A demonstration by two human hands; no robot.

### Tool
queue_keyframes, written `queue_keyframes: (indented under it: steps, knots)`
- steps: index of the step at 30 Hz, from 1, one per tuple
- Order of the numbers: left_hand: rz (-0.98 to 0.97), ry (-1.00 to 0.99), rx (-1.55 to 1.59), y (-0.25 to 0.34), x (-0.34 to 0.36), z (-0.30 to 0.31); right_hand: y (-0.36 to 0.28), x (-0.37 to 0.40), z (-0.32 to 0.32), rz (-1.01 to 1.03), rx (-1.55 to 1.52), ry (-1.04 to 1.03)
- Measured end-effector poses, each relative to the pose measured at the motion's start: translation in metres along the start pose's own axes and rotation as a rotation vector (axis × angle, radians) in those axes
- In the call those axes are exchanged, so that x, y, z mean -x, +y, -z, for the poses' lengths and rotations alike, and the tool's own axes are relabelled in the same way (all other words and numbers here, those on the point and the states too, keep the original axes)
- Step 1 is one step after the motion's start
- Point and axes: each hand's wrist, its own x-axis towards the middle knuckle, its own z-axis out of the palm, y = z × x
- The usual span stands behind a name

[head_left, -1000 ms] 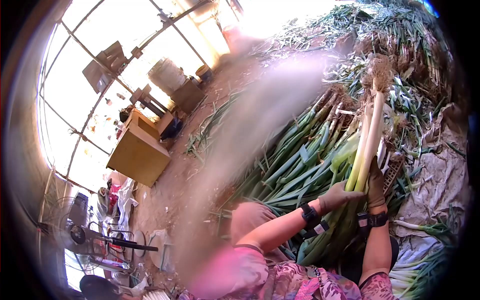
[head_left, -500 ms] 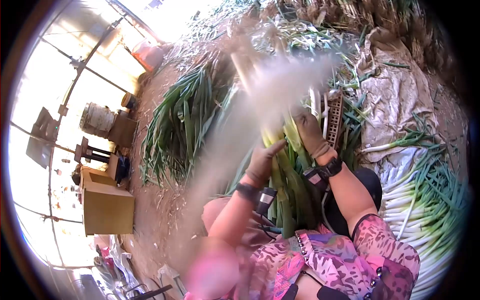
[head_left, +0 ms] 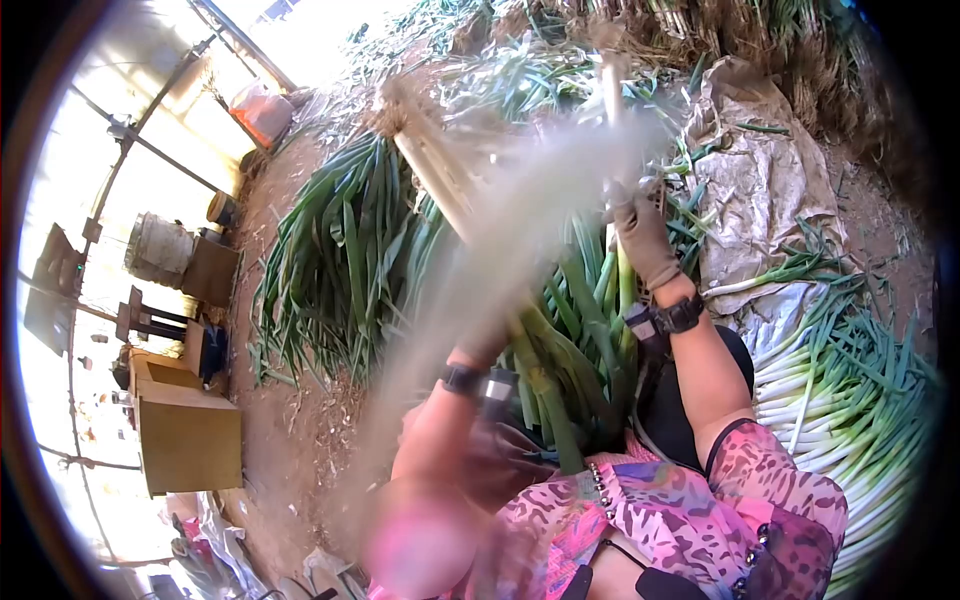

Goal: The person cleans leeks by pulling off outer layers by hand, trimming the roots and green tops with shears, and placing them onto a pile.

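Head view: the right hand, gloved, has its fingers curled around a pale leek, roots upward. The left hand lies largely behind a blurred grey streak; the state of its fingers cannot be told. Near it, a thick leek stalk slants up and leftward in view, root end uppermost; its contact with the glove is obscured. Green leaves extend down to the person's patterned garment.

Surface: brown earthen floor, littered with dry scraps. A heap of dark green leaves lies on it, left of the stalks. Right of the hands, a crumpled beige sheet is spread out; below it, white-stemmed leeks lie side by side. Root-ended bundles are piled at the top.

Room: bright, translucent wall on a framework of poles. Along it stand a yellow cabinet, a whitish drum beside a brown box, and an orange-and-white bag.
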Motion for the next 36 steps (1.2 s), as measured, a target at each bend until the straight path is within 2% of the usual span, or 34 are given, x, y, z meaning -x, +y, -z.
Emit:
queue_keyframes:
  steps: [3,5,6,9,10,11,13,15,16,19,22,23,25,26,27,29,31,33,34,35,36]
  knots:
    - [-0.027,0.029,0.026,0.000,-0.005,0.007,-0.046,0.033,-0.034,0.045,-0.127,-0.167]
    - [-0.048,0.087,0.054,-0.011,-0.008,0.010,-0.041,0.040,-0.064,0.134,-0.076,-0.298]
    - [-0.034,0.030,0.176,-0.011,-0.009,0.012,-0.035,0.035,-0.075,0.161,0.063,-0.374]
    - [-0.051,-0.017,0.139,0.001,-0.011,0.022,-0.035,0.039,-0.106,0.498,0.252,-0.133]
    - [-0.075,-0.037,0.137,0.010,-0.008,0.022,-0.046,0.040,-0.108,0.409,0.244,-0.184]
    - [-0.131,-0.044,0.116,0.000,-0.015,0.034,-0.050,0.040,-0.112,0.608,0.285,-0.172]
    - [-0.181,-0.037,0.157,0.003,-0.011,0.037,-0.068,0.039,-0.115,0.307,0.206,-0.277]
    - [-0.230,-0.092,0.076,0.012,-0.008,0.037,-0.076,0.033,-0.116,0.337,0.292,-0.312]
    - [-0.254,-0.058,0.061,0.013,-0.006,0.032,-0.082,0.033,-0.117,0.311,0.335,-0.339]
    - [-0.283,0.043,-0.044,0.004,-0.007,0.045,-0.092,0.039,-0.124,0.421,0.443,-0.522]
    - [-0.353,0.158,-0.062,0.009,0.009,0.037,-0.113,0.032,-0.115,0.575,0.476,-0.442]
    - [-0.327,0.111,-0.113,0.012,0.011,0.039,-0.122,0.029,-0.112,0.624,0.488,-0.416]
    - [-0.269,0.023,-0.203,0.020,0.016,0.038,-0.131,0.009,-0.107,0.862,0.511,-0.069]
    - [-0.279,-0.039,-0.140,0.024,0.022,0.027,-0.135,-0.006,-0.104,1.015,0.547,0.054]
    - [-0.258,-0.152,-0.145,0.027,0.026,0.023,-0.139,-0.021,-0.100,1.065,0.524,0.105]
    - [-0.211,-0.378,-0.155,0.031,0.031,0.018,-0.147,-0.041,-0.096,0.938,0.276,0.070]
    - [-0.144,-0.446,-0.120,0.030,0.036,0.013,-0.141,-0.058,-0.080,0.542,-0.102,-0.292]
    - [-0.109,-0.512,-0.069,0.031,0.037,0.013,-0.139,-0.063,-0.074,0.280,-0.307,-0.619]
    - [-0.084,-0.601,-0.071,0.028,0.030,0.022,-0.142,-0.062,-0.073,0.224,-0.324,-0.777]
    - [-0.083,-0.567,-0.060,0.027,0.031,0.025,-0.144,-0.061,-0.071,0.167,-0.341,-0.934]
    - [-0.082,-0.533,-0.049,0.032,0.036,0.026,-0.142,-0.056,-0.075,0.128,-0.385,-0.984]
